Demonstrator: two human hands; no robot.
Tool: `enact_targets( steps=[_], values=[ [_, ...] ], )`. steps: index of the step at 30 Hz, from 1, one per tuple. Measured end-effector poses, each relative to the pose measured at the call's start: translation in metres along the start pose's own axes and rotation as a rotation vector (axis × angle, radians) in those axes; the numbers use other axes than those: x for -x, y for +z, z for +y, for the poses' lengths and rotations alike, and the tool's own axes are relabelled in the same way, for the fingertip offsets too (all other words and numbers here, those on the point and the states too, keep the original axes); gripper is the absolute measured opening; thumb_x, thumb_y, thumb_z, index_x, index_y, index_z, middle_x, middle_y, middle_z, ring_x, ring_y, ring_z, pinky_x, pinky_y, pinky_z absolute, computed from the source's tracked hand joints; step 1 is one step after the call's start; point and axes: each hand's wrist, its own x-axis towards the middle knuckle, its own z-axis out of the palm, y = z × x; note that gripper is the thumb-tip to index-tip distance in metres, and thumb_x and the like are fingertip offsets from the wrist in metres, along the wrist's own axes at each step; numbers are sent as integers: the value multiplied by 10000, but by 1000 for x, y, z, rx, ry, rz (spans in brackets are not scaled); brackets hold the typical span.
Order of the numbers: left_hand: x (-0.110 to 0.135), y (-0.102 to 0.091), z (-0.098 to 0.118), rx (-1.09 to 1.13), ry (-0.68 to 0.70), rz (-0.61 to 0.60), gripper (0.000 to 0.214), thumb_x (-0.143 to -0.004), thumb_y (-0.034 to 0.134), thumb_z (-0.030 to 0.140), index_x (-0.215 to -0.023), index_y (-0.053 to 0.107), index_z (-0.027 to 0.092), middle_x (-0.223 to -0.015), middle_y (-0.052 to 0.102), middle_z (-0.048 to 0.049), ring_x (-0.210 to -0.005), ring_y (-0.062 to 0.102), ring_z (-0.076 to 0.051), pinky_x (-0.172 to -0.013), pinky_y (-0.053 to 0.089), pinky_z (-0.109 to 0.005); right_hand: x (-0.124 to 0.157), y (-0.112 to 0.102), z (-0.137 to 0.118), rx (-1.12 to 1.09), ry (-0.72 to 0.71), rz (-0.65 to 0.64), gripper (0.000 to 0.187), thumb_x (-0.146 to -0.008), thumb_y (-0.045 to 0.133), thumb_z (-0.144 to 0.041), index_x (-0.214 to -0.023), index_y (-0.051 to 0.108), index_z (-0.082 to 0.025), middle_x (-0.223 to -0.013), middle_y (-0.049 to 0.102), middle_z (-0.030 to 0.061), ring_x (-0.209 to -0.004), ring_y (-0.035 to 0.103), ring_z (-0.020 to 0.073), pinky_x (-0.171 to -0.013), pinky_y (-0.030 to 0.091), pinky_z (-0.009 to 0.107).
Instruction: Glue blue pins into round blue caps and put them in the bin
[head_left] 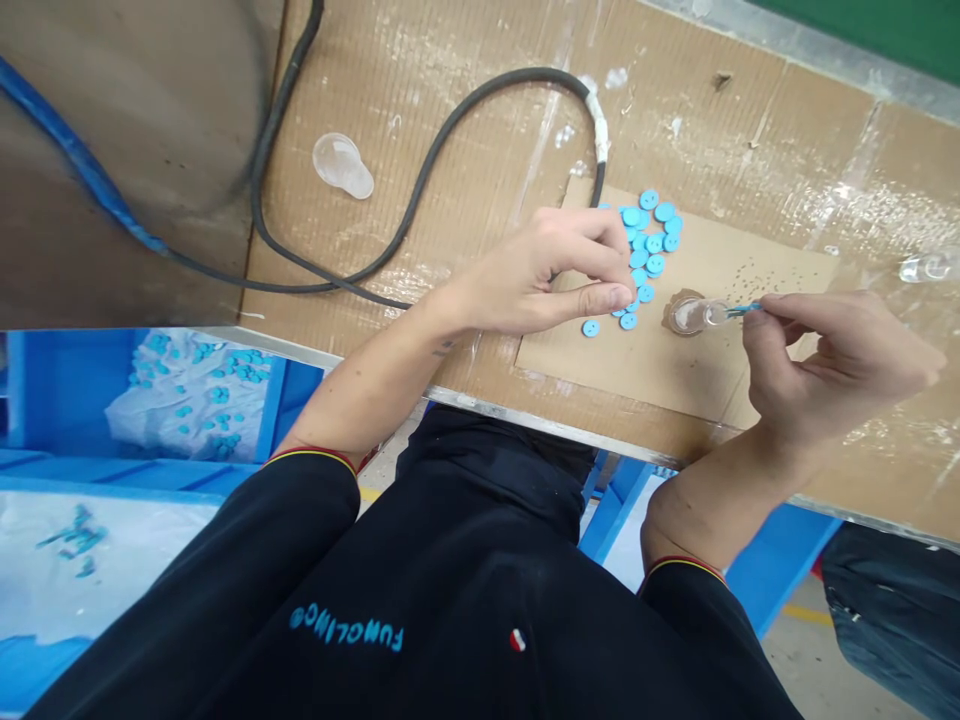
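Observation:
My left hand [566, 272] hovers over the left side of a group of blue round button-like pieces [654, 264], its thumb and forefinger pinched together. Whether a piece is between those fingertips I cannot make out. In my right hand [832, 355], thumb and forefinger close on a thin blue tool [742, 311], its kind too small to tell. The tool's tip reaches the mouth of a small clear cup [686, 315], which sits on a brown patch. Under the cup and pieces lies a sheet of brown cardboard [637, 362]. Tiny dark specks dot the sheet near my right hand.
A black cable [424, 185] loops across the bench [465, 50]. A clear plastic spoon-like piece [343, 165] lies at left, and a clear container [930, 267] at the right edge. Blue bins [67, 390] holding blue pieces on white liners stand below left.

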Motion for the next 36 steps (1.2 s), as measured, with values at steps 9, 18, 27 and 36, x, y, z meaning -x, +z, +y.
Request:
enact_targets(
  steps=[9,18,27,36],
  values=[
    [-1,2,-2,-8,0,-8,548,-1074,451,657,-985,819,261,-1025,740,-59,-984,746,-224,-884,581,-433,0,1,0,16,-7,12,85,-847,751,-158,-843,756,-243,-668,733,-34,-536,643,131,-571,467,282],
    [1,9,-13,-302,26,-88,187,-975,666,406,-991,772,253,-1096,727,-88,-1131,669,-289,-996,506,-482,0,0,-3,19,30,-7,43,-878,739,-218,-856,761,-248,-665,713,-46,-544,625,122,-565,469,284],
    [6,20,-19,-345,46,-151,82,-870,672,250,-858,747,282,-1092,714,-69,-1181,602,-326,-1031,431,-560,-1,2,-4,30,55,4,44,-858,739,-248,-816,750,-250,-653,706,-50,-527,611,117,-565,471,284],
    [4,28,-19,-332,25,-154,116,-862,660,199,-792,731,257,-1074,704,-79,-1171,588,-324,-1002,411,-547,-3,2,-6,29,33,-1,52,-863,734,-212,-822,745,-242,-654,692,-48,-549,605,117,-553,456,266]
  ],
)
